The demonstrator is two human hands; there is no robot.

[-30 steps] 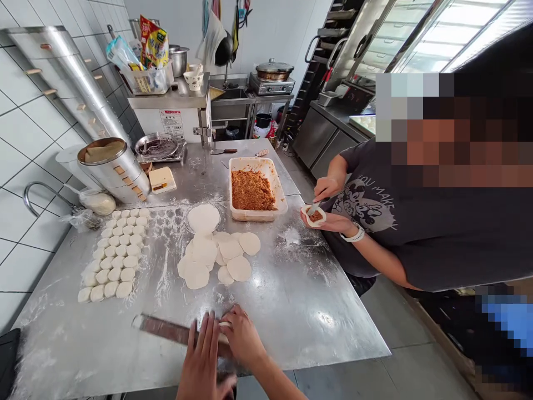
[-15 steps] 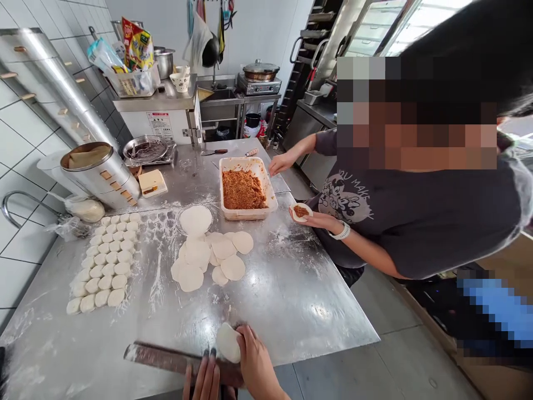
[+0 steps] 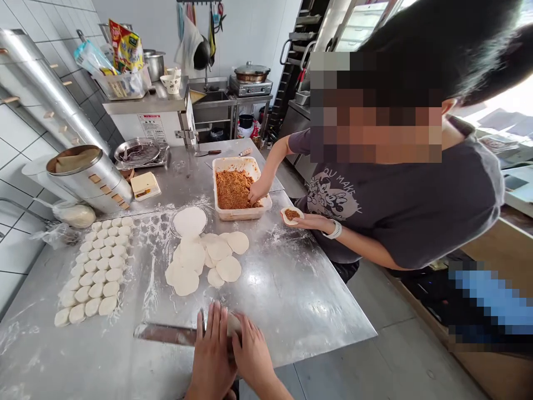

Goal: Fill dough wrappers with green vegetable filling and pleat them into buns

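Note:
My left hand (image 3: 213, 353) lies flat, fingers stretched out, on a dark rolling pin (image 3: 166, 334) near the front edge of the steel table (image 3: 291, 294). My right hand (image 3: 252, 353) sits beside it with its fingers on a small piece of dough (image 3: 233, 324), mostly hidden under both hands. Rolled round wrappers (image 3: 204, 256) are piled at mid-table. Rows of cut dough pieces (image 3: 97, 266) lie to the left.
A person in a dark shirt (image 3: 408, 205) stands at the right, one hand in the tub of brown filling (image 3: 235, 189), the other holding a filled wrapper (image 3: 291, 214). A flour dish (image 3: 189, 221), metal cylinder (image 3: 85, 175), tray (image 3: 139, 153) and stove pot (image 3: 251, 72) are behind.
My hands slid forward over the rolling pin and covered the dough, which was lifted in my right fingers half a second ago. The other person's hand moved into the filling tub.

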